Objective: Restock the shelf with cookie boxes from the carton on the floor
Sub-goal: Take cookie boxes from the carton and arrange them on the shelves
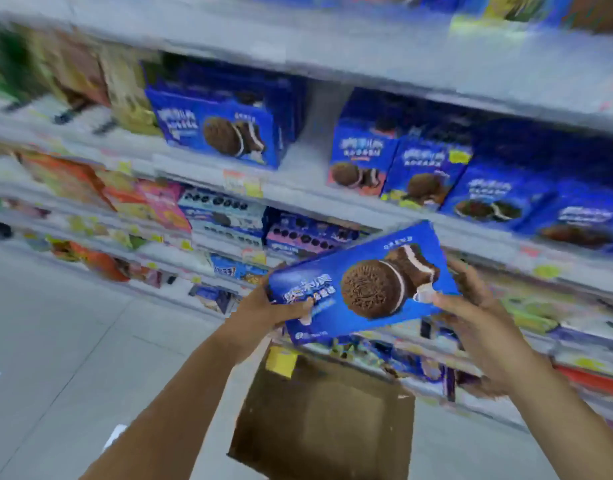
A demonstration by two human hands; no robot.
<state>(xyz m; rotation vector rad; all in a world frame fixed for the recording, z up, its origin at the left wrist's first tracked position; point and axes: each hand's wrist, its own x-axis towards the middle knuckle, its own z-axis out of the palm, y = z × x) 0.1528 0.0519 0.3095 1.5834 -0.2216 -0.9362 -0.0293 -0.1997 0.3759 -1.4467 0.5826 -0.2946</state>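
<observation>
Two hands at cookie box ends

Flat blue cardboard cookie box held tilted in front of grey metal shelf; left hand grips its left end, right hand its right end; open brown cardboard carton on pale tiled floor below; matching blue boxes upright on shelf; view blurred.

Pale grey tiled floor below and left of the fingers, grey metal shelves slanting across above and behind them, yellow price tags on their edges, even light.
</observation>
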